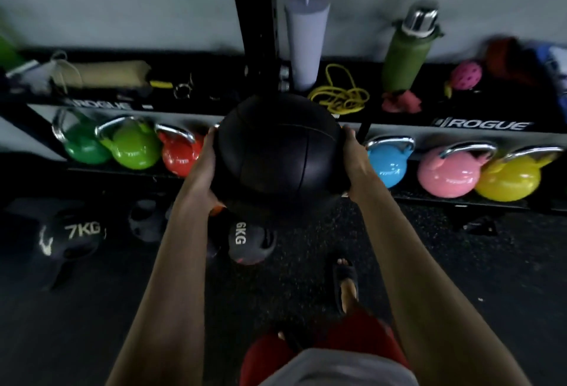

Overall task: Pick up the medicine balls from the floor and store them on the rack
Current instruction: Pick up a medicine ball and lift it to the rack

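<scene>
Before the rack (484,125), black seamed medicine ball (279,152) (matte), gripped by left hand (205,166) and right hand (354,158)

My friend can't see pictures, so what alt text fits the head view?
The left hand and right hand hold a black ball from both sides in front of a rack of coloured kettlebells. A 7KG ball and a 6KG ball lie on the floor.
</scene>
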`<move>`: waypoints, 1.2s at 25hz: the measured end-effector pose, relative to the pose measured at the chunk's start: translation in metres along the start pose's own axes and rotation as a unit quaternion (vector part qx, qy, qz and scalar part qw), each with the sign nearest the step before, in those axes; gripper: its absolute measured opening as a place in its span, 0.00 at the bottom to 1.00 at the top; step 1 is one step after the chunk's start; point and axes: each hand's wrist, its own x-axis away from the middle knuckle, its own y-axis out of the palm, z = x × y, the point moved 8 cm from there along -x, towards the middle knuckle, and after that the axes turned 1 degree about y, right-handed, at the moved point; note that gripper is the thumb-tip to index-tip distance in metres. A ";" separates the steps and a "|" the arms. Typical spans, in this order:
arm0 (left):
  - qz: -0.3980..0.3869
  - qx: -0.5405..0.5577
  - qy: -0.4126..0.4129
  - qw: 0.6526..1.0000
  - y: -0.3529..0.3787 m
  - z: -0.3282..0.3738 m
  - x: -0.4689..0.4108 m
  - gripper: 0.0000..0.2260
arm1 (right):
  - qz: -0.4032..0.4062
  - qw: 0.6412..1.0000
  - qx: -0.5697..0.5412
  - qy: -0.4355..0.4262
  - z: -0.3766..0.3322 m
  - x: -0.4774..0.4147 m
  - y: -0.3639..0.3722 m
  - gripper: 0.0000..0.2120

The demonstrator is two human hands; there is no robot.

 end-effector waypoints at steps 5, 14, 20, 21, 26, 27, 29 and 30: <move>-0.040 -0.016 0.051 0.998 0.036 0.081 0.045 0.27 | 0.032 0.995 -0.005 -0.099 -0.085 0.041 -0.015 0.36; -0.126 -0.016 0.193 0.973 0.093 0.219 0.112 0.26 | 0.084 0.973 0.002 -0.217 -0.242 0.118 -0.043 0.53; -0.181 0.019 0.268 0.946 0.145 0.300 0.145 0.23 | 0.066 0.952 -0.022 -0.297 -0.333 0.151 -0.062 0.38; -0.191 0.020 0.276 0.942 0.155 0.310 0.149 0.23 | 0.061 0.949 -0.027 -0.307 -0.344 0.153 -0.067 0.36; -0.184 0.025 0.320 0.929 0.210 0.366 0.162 0.22 | 0.060 0.911 -0.089 -0.399 -0.399 0.155 -0.096 0.20; -0.181 0.026 0.318 0.930 0.219 0.372 0.163 0.22 | 0.067 0.895 -0.097 -0.430 -0.407 0.154 -0.101 0.22; -0.186 0.022 0.313 0.931 0.243 0.382 0.156 0.21 | 0.093 0.865 -0.103 -0.482 -0.421 0.149 -0.114 0.22; -0.191 0.017 0.308 0.932 0.257 0.385 0.153 0.21 | 0.108 0.852 -0.098 -0.503 -0.427 0.146 -0.122 0.22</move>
